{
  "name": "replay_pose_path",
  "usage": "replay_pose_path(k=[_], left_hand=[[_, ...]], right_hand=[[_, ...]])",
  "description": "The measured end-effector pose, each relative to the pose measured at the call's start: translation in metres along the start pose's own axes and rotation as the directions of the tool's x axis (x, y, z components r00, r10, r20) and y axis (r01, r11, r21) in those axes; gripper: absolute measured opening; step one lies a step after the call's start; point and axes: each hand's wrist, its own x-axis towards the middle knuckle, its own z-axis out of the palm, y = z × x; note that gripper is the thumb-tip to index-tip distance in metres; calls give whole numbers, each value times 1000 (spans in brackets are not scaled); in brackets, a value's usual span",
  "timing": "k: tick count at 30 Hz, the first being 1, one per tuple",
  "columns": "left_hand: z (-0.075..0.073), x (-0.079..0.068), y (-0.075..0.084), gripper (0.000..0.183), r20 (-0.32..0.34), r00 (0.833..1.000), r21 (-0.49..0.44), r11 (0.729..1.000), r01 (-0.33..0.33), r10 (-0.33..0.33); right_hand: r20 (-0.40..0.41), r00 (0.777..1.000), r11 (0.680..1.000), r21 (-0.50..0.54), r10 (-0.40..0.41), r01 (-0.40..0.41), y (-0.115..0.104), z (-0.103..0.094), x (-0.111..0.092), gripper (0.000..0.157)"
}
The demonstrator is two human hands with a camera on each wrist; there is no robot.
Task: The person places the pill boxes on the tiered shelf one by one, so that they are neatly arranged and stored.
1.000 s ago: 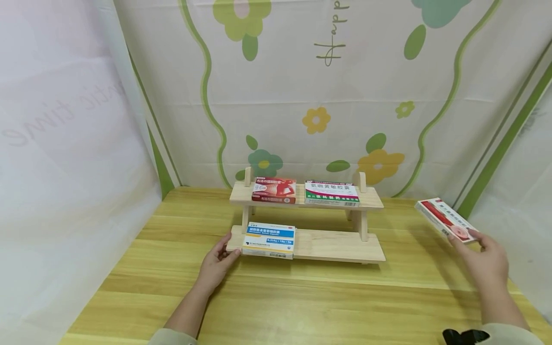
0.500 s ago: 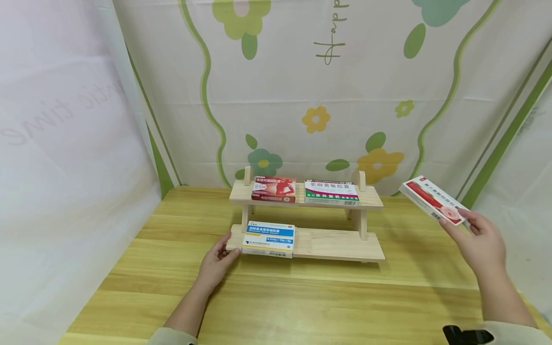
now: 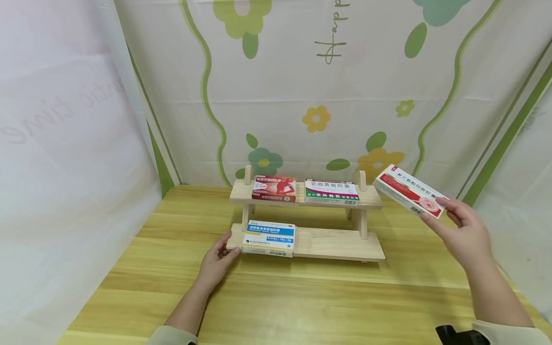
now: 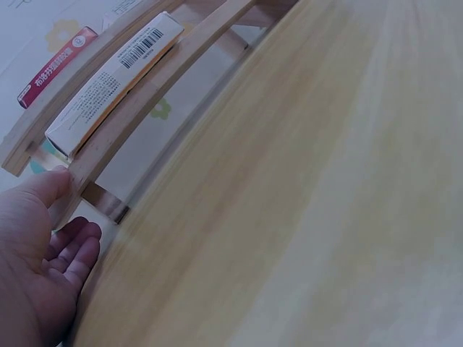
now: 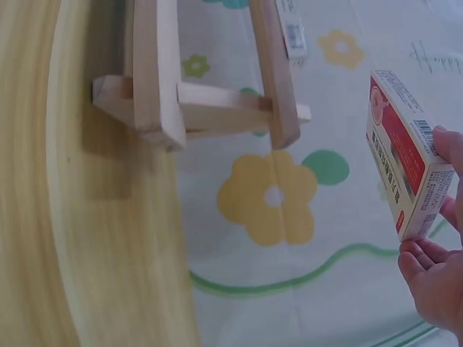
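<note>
My right hand (image 3: 466, 235) pinches a white and red medicine box (image 3: 409, 190) by its near end. The box is tilted in the air to the right of a two-tier wooden shelf (image 3: 340, 244), its far corner overlapping the upper tier's right end in the head view. My left hand (image 3: 217, 263) grips the left end of the lower tier, with the thumb (image 4: 51, 186) at its front edge and the other fingers curled below. Just beside that hand, a white, blue and yellow medicine box (image 3: 269, 238) leans on the lower tier.
On the upper tier a red medicine box (image 3: 274, 189) stands at left and a white and green one (image 3: 331, 192) at right. The shelf stands on a wooden table (image 3: 302, 306). Behind hangs a flower-printed cloth (image 3: 276, 86), with more cloth at both sides.
My right hand has raised the white and red box and carried it leftward toward the shelf's upper right end. My left hand stays on the shelf's left end.
</note>
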Motion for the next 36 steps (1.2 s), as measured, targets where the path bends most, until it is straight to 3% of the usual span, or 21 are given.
replay_pose_path(k=[9, 16, 28, 36], left_hand=[[0, 1, 0, 66, 0, 1000, -13, 1000, -2, 2], [0, 0, 0, 67, 3, 1000, -21, 1000, -3, 3], [0, 1, -1, 67, 4, 1000, -8, 1000, -3, 3], [0, 0, 0, 67, 1, 1000, -3, 1000, 1, -1]], right_hand=[[54, 995, 995, 54, -89, 87, -23, 12, -9, 52], [105, 976, 981, 66, -189, 182, -30, 29, -16, 51], [231, 946, 974, 61, -227, 219, -37, 53, -35, 55], [286, 934, 977, 85, -213, 196, -32, 69, -47, 54]])
